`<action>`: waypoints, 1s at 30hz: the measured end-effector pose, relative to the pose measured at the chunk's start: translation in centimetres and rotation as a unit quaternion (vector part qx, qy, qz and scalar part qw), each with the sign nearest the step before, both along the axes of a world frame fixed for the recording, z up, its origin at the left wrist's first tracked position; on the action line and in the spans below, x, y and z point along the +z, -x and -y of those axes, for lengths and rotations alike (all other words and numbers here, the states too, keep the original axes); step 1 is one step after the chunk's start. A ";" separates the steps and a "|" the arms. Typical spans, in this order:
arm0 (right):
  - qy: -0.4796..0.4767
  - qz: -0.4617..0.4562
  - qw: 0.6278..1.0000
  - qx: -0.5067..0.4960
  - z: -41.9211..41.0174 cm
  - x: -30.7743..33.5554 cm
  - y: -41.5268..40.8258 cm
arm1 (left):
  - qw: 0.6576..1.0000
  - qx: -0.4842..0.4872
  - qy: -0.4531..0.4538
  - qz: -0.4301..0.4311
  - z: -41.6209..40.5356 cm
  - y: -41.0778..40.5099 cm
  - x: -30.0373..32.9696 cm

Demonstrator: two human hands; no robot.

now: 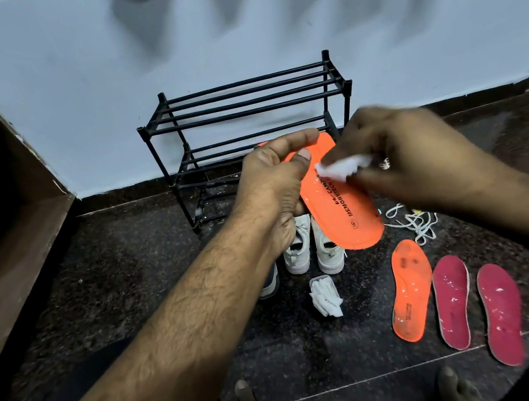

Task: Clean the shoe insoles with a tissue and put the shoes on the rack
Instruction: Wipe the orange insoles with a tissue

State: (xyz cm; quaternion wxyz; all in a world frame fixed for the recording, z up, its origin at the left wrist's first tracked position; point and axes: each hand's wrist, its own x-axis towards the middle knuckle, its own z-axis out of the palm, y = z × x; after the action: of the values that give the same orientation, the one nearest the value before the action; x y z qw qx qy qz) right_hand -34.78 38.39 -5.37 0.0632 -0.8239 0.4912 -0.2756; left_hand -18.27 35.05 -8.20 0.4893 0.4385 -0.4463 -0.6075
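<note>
Just in front of the black rack (246,127), above the dark floor (129,273), your left hand (274,181) grasps the orange insole (339,202) by its far end, thumb on the printed face and fingers curled behind, while your right hand (404,150) pinches a crumpled white tissue (344,167) against that face near the toe. White specks still dot the left edge and the heel half, so the wiping looks only partly done. To do it well, keep the left hand's grip firm so the foam does not flex away, and draw the tissue in long strokes from toe towards heel instead of dabbing; turn the tissue to a fresh side once it loads up. Shift your thumb at some point, since the patch beneath it would otherwise be missed. Down on the floor to the right lie 1 more orange insole (408,288) and 2 red insoles (454,302), all flecked white, so 3 appear to be waiting. A pack of spare tissues (325,294) sits near you, just this side of the white shoes (312,248), with loose laces (412,222) to the right. Both rack shelves are bare of shoes.
</note>
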 end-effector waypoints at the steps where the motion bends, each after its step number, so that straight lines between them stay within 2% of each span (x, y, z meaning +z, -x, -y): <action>1: -0.036 -0.017 0.999 0.026 -0.1 -0.2 -0.1 | 1.000 -0.003 -0.007 0.000 -0.1 0.1 0.0; 2: -0.082 -0.011 0.995 0.047 -0.3 0.1 -0.1 | 1.000 -0.006 -0.011 0.000 -0.3 0.1 0.0; 4: -0.133 0.057 0.988 0.053 -0.8 0.8 0.1 | 1.000 -0.008 -0.015 -0.009 -0.4 0.1 0.0; 6: -0.075 0.111 0.991 0.007 -0.5 0.6 0.4 | 1.000 -0.005 -0.011 -0.009 -0.2 0.1 0.0; 8: 0.005 0.045 0.999 -0.030 0.0 0.1 0.2 | 1.000 -0.009 -0.006 -0.005 -0.1 0.1 0.0; 9: 0.013 0.010 1.000 -0.023 0.2 -0.4 0.0 | 1.000 -0.012 -0.008 -0.008 -0.2 0.1 -0.1; 12: -0.072 -0.008 0.995 0.066 -0.3 -0.2 -0.2 | 0.999 -0.016 -0.033 -0.022 -0.3 0.0 -0.1; 14: -0.099 0.041 0.990 0.087 -0.6 0.5 0.2 | 0.999 -0.020 -0.036 -0.036 -0.4 -0.1 0.1; 16: -0.023 0.076 0.996 0.039 -0.3 0.5 0.5 | 0.998 -0.023 -0.032 -0.040 -0.3 0.0 0.2; 17: 0.022 0.058 0.998 0.008 0.1 0.2 0.5 | 0.998 -0.026 -0.033 -0.040 -0.3 0.0 0.2; 19: 0.047 0.001 0.999 0.003 0.4 -0.5 -0.3 | 0.997 -0.031 -0.045 -0.047 -0.5 -0.1 0.2; 22: -0.011 -0.056 0.992 0.112 -0.3 -0.6 -1.1 | 0.991 -0.025 -0.069 -0.109 -0.4 -0.1 0.0; 25: -0.085 -0.016 0.982 0.167 -1.1 0.7 -0.4 | 0.988 -0.040 -0.065 -0.133 -0.3 -0.1 0.2; 28: -0.007 0.104 0.991 0.086 -0.5 1.1 0.4 | 0.992 -0.076 -0.069 -0.072 -0.4 -0.1 0.3; 30: 0.051 0.068 0.995 0.042 0.0 0.7 0.0 | 0.991 -0.089 -0.084 -0.060 -0.5 -0.1 0.3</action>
State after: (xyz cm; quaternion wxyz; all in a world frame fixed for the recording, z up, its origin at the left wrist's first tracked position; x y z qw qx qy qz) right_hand -34.82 38.38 -4.72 0.0658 -0.8253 0.4358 -0.3531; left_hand -18.12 35.53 -7.88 0.4209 0.3996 -0.4006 -0.7090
